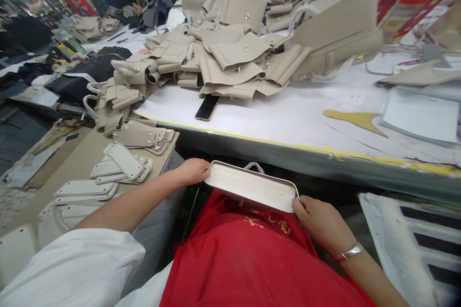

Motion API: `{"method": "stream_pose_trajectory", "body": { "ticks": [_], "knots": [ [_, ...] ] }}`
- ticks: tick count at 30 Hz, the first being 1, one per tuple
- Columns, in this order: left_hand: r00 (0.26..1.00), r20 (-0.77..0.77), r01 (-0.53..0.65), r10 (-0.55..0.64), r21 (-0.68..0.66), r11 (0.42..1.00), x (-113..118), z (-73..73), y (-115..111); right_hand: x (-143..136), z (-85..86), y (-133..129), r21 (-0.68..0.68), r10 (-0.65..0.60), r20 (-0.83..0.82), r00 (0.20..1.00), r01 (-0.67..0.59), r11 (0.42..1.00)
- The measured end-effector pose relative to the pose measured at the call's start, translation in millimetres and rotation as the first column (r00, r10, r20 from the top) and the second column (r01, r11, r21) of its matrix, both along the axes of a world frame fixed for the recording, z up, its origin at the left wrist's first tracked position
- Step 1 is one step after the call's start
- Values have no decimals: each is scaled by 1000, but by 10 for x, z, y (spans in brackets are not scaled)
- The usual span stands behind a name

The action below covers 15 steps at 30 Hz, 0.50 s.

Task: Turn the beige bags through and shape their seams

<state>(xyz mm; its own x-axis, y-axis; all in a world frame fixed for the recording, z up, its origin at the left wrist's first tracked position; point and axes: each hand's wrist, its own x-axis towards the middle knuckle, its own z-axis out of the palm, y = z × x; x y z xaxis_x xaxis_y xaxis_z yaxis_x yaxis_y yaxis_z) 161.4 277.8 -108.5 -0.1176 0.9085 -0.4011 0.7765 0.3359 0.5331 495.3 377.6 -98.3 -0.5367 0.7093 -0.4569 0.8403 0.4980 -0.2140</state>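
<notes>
Between my two hands, above my red apron, is a long cream bag part point(250, 186) with a narrow raised rim and a pale inner face turned up toward me. My left hand point(197, 171) is closed on its left end, with the fingertips partly hidden behind the rim. At the right end my right hand point(317, 218) grips the corner between thumb and fingers. A pale handle loop point(255, 168) sticks up behind the far rim. What lies underneath the part is hidden.
Beige bag pieces point(237, 50) are heaped on the white table point(273, 122), with a phone point(208, 107) before them. A yellow template point(355, 120) lies to the right. Stacked cream panels point(124, 162) cover the board at left. A slotted white rack point(399, 244) stands at lower right.
</notes>
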Motion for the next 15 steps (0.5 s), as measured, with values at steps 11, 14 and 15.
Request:
{"method": "stream_pose_trajectory", "body": {
  "ticks": [11, 14, 15],
  "knots": [
    [813, 528, -201, 246, -143, 969, -103, -301, -202, 6, -36, -1, 13, 6, 48, 999, -7, 1000],
    [765, 575, -250, 290, -149, 957, -68, -360, -208, -7, -36, 7, -2, 6, 63, 998, -6, 1000],
    [760, 575, -264, 303, -152, 952, -59, -360, -200, -11, -40, 11, -8, 5, 68, 998, -5, 1000]
  ]
}}
